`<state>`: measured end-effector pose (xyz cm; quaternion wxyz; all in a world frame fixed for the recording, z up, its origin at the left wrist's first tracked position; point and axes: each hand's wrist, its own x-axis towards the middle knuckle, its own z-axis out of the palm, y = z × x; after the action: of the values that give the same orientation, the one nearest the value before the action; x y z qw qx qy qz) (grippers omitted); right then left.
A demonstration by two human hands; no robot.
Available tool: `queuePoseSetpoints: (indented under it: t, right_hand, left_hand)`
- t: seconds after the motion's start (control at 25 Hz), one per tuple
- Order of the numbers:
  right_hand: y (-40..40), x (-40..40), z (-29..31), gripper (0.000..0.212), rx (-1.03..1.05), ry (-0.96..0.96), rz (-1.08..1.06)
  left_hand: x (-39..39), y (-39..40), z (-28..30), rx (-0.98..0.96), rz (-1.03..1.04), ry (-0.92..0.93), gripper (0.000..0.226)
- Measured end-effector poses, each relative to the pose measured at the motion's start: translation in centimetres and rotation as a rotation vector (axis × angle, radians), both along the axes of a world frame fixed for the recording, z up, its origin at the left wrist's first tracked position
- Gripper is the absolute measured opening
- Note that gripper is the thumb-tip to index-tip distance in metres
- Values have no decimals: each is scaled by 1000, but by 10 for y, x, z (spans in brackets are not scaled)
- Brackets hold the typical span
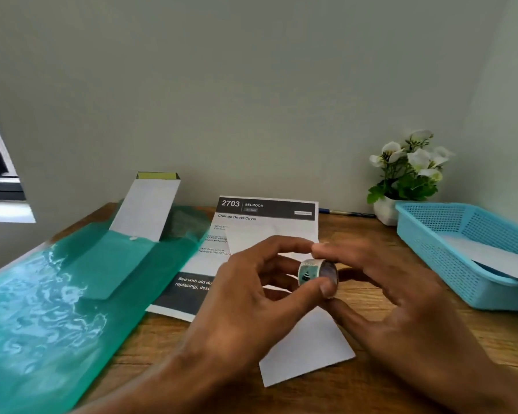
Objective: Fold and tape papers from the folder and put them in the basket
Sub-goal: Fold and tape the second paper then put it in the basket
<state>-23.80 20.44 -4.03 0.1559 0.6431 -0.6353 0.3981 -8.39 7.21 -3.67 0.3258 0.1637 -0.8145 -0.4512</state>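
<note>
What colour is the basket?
Light blue basket, clearest in the head view.

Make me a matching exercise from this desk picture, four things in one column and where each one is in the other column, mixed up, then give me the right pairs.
Things:
1. roll of tape
2. green folder
3. blue basket
4. potted plant

Places:
A. back right corner, by the wall
B. left side of the desk
C. held between both hands
D. right side of the desk, with white paper in it

Pairs: 1-C, 2-B, 3-D, 4-A
</note>
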Motion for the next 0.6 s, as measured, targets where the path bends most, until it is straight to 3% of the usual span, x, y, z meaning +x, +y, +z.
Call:
queuePoseSetpoints:
  t: [0.08,0.2,0.36,0.6]
  right_hand:
    - [2,-2,-3,62,12,-29,19]
    - [1,-3,-5,72,26,-244,63]
    - [2,-3,-3,55,13,-532,110]
    - [2,-2,3,41,-1,-620,113]
  left_hand:
    - [-1,0,-4,-46,6,6,50]
    - [0,-4,-6,-117,12,48,55]
    - [2,-8,-6,-208,24,68,61]
    - [3,-10,-7,-314,38,78,48]
